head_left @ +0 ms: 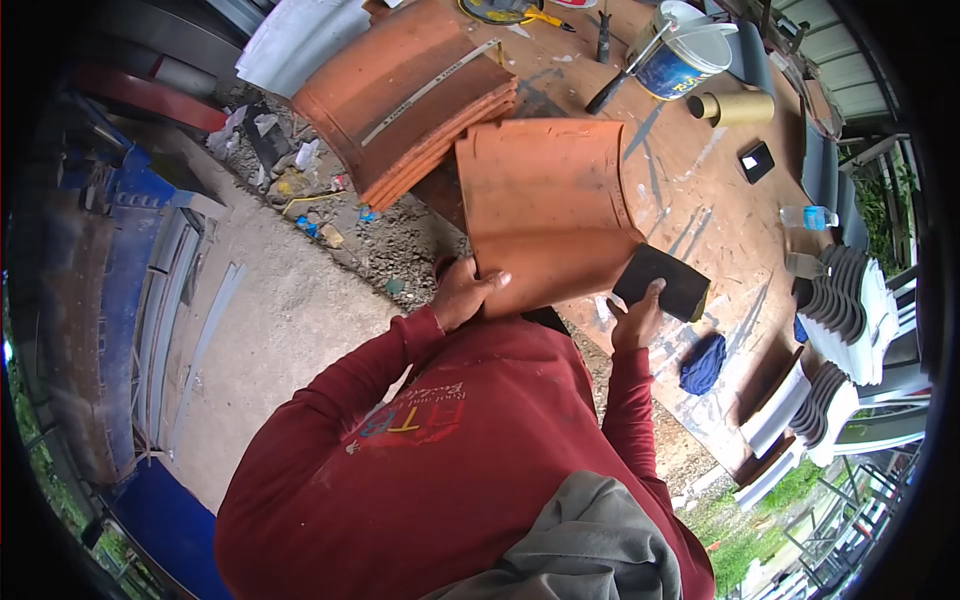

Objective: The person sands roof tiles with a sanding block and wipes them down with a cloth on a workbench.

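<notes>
A curved orange roof tile (545,190) lies tilted over the near edge of the work table, close to my body. My left hand (468,293) grips the tile's near left edge, thumb on top and fingers hidden underneath. A folded black sheet that looks like sandpaper (660,282) is in my right hand (637,318), thumb pressed on its face. The sheet touches or overlaps the tile's near right corner. Just beyond the tile on the left, a stack of similar tiles (400,95) carries a pale measuring strip (425,92).
On the wooden table (690,215) are a paint bucket (684,62), a brush (606,92), a cardboard tube (738,108), a phone (756,161), a plastic bottle (808,217) and a blue cloth (703,364). Stacked grey-and-white tiles (845,300) stand right. Rubble (395,245) covers ground at left.
</notes>
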Motion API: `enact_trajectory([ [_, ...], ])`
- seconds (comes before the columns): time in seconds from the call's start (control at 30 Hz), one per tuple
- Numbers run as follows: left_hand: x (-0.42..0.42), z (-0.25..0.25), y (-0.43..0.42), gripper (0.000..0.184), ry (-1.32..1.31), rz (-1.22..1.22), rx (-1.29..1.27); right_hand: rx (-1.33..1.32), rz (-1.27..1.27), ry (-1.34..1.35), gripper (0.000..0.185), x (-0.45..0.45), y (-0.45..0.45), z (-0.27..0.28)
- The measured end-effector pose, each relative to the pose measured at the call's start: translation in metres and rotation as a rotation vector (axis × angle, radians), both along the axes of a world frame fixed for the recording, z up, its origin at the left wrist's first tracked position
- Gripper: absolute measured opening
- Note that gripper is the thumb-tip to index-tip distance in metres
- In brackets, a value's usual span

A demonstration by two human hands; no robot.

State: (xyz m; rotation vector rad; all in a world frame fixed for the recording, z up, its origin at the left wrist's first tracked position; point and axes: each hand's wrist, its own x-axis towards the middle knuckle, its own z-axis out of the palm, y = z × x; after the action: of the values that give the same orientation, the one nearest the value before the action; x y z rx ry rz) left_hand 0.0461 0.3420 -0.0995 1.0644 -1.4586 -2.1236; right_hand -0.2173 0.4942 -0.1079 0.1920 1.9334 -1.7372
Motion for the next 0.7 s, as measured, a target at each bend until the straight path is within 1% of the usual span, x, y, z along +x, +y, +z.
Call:
enact_trajectory([
  [0.07,0.005,-0.035,0.012,0.036,0.008,-0.006,0.019,0.054,-0.005,-0.043,0.088,0.002,-0.001,-0.004],
  [0.1,0.005,-0.051,0.017,0.038,0.023,-0.012,0.046,-0.002,0.047,-0.123,0.084,0.009,-0.001,0.001],
  [0.13,0.007,-0.059,0.017,0.038,0.013,0.009,0.039,-0.003,0.022,-0.101,0.078,0.014,-0.004,-0.004],
  [0.17,0.008,-0.068,0.018,0.041,-0.032,-0.026,0.106,-0.002,-0.002,-0.08,0.073,0.02,-0.007,-0.011],
  [0.2,0.009,-0.074,0.018,0.043,-0.074,-0.06,0.175,-0.006,0.019,-0.091,0.073,0.021,-0.009,-0.016],
  [0.23,0.007,-0.08,0.019,0.043,-0.082,-0.04,0.171,-0.013,0.018,-0.08,0.073,0.016,-0.012,-0.021],
  [0.27,0.004,-0.086,0.018,0.045,-0.009,-0.033,0.164,-0.022,0.012,-0.068,0.072,0.01,-0.016,-0.027],
  [0.3,0.0,-0.094,0.018,0.046,0.064,-0.03,0.159,-0.009,0.001,-0.07,0.067,0.006,-0.023,-0.025],
  [0.33,-0.006,-0.099,0.015,0.048,0.065,-0.066,0.064,-0.091,0.003,-0.035,0.065,0.0,-0.029,-0.027],
  [0.37,-0.012,-0.105,0.008,0.048,0.059,-0.059,0.068,-0.13,0.011,0.006,0.064,-0.007,-0.034,-0.029],
  [0.43,-0.022,-0.101,-0.004,0.045,-0.224,-0.263,-0.157,-0.166,0.032,0.096,0.063,-0.016,-0.049,-0.024],
  [0.47,-0.024,-0.102,-0.008,0.045,-0.225,-0.266,-0.146,-0.102,0.059,0.149,0.064,-0.028,-0.056,-0.03],
  [0.5,-0.025,-0.103,-0.016,0.044,-0.404,-0.42,-0.269,-0.022,0.101,0.221,0.061,-0.034,-0.062,-0.027],
  [0.53,-0.025,-0.09,-0.027,0.044,-0.58,-0.571,-0.404,-0.027,0.114,0.277,0.06,-0.033,-0.065,-0.028],
  [0.57,-0.019,-0.076,-0.038,0.044,-0.576,-0.571,-0.418,-0.035,0.129,0.339,0.059,-0.034,-0.07,-0.028],
  [0.6,0.0,-0.032,-0.054,0.043,-0.503,-0.647,-0.459,0.025,0.168,0.462,0.057,-0.024,-0.073,-0.015],
  [0.63,0.022,-0.007,-0.068,0.042,-0.427,-0.729,-0.499,0.09,0.199,0.584,0.055,-0.009,-0.077,0.001],
  [0.67,0.048,-0.007,-0.079,0.037,-0.059,-0.507,-0.41,0.027,0.256,0.75,0.056,-0.005,-0.076,-0.002],
  [0.7,0.069,0.027,-0.104,0.032,0.086,-0.387,-0.183,-0.051,0.237,0.758,0.053,0.014,-0.085,0.008],
])
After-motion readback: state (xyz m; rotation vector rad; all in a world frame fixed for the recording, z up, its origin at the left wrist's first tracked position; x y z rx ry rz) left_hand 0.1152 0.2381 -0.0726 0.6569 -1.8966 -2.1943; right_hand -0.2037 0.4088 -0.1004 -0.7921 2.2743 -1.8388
